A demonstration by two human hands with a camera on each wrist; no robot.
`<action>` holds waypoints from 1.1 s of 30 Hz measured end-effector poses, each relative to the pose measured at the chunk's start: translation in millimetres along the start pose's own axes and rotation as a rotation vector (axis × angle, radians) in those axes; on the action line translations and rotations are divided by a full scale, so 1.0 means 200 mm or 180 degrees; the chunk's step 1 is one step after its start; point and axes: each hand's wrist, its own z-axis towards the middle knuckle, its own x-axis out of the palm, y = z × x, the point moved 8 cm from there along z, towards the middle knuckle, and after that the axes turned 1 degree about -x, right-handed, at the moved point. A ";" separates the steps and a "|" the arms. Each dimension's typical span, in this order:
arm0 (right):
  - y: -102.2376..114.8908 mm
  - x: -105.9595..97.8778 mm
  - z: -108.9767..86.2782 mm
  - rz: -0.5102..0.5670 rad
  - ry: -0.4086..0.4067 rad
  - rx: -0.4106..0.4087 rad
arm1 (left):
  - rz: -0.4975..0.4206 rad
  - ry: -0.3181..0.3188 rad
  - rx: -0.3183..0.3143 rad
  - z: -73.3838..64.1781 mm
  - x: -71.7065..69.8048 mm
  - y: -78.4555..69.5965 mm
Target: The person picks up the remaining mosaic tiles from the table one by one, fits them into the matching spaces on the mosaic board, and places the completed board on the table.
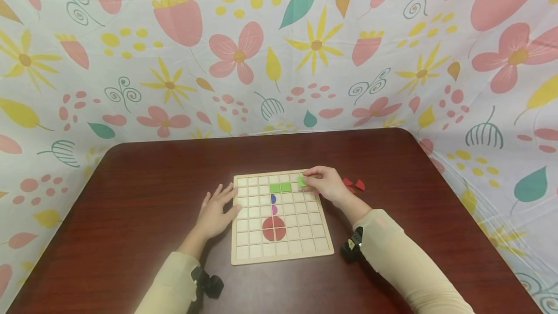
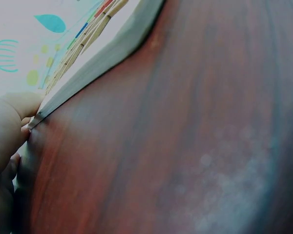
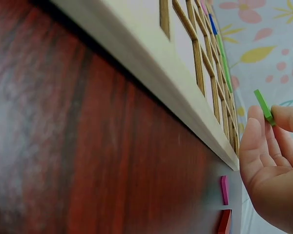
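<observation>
A wooden grid board point(image 1: 282, 259) lies on the table. Over its far right corner my right hand point(image 1: 327, 185) pinches a green square tile point(image 3: 263, 107) between thumb and fingers, tilted above the cells. My left hand point(image 1: 213, 213) rests at the board's left edge with fingers spread; its thumb point(image 2: 27, 103) is right at the frame. Two green tiles point(image 1: 285, 187) sit side by side in the second row. Below them come a blue half-round piece point(image 1: 273, 199), a pink half-round piece point(image 1: 274, 210) and a circle of red quarter pieces point(image 1: 268, 223).
Several loose red pieces point(image 1: 359, 185) lie on the dark wooden table point(image 1: 165, 183) right of the board. A magenta piece point(image 3: 224, 190) lies near them in the right wrist view. Behind the table hangs a flower-patterned cloth point(image 1: 270, 101).
</observation>
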 end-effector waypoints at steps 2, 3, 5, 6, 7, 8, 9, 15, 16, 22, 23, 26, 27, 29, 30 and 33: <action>0.00 0.01 0.00 -0.0028 -0.0001 -0.0003 | 0.0003 -0.0001 0.0004 0.00 0.00 0.00; 0.00 0.01 0.00 -0.0043 0.0004 -0.0007 | 0.0003 0.0003 0.0003 0.00 0.00 0.00; 0.01 0.02 0.00 -0.0094 0.0010 -0.0014 | 0.0000 0.0009 -0.0008 0.00 0.00 0.00; 0.01 0.02 0.00 -0.0104 0.0007 -0.0008 | -0.0001 0.0014 -0.0012 0.00 0.00 0.00; 0.01 0.02 0.00 -0.0106 0.0001 0.0004 | -0.0003 0.0016 -0.0017 0.00 0.00 0.00; 0.01 0.02 0.00 -0.0111 -0.0002 0.0008 | -0.0003 0.0019 -0.0019 0.00 0.00 0.00; 0.00 0.03 0.00 -0.0117 0.0004 0.0008 | -0.0003 0.0022 -0.0023 0.00 0.00 0.00; 0.00 0.04 0.01 -0.0091 -0.0004 0.0080 | -0.0008 0.0031 -0.0041 0.00 0.00 0.00; 0.00 0.04 0.01 -0.0094 -0.0013 0.0099 | -0.0009 0.0034 -0.0043 0.00 0.00 0.00; 0.00 0.05 0.01 -0.0181 -0.0060 0.0176 | -0.0034 0.0048 -0.0055 0.00 -0.01 -0.01; 0.00 0.05 0.01 -0.0204 -0.0066 0.0183 | -0.0038 0.0048 -0.0055 0.00 -0.01 -0.01; 0.00 0.06 0.02 -0.0223 -0.0079 0.0195 | -0.0040 0.0045 -0.0047 0.00 -0.01 -0.01; 0.00 0.06 0.02 -0.0211 -0.0075 0.0207 | -0.0035 0.0044 -0.0043 0.00 -0.01 -0.01; 0.01 0.06 0.02 -0.0225 -0.0080 0.0210 | -0.0034 0.0041 -0.0039 0.00 -0.01 -0.01; 0.01 0.06 0.02 -0.0223 -0.0082 0.0213 | -0.0032 0.0041 -0.0037 0.00 -0.01 -0.01; 0.02 0.07 0.02 -0.0296 -0.0099 0.0222 | -0.0038 0.0042 -0.0037 0.00 -0.01 -0.01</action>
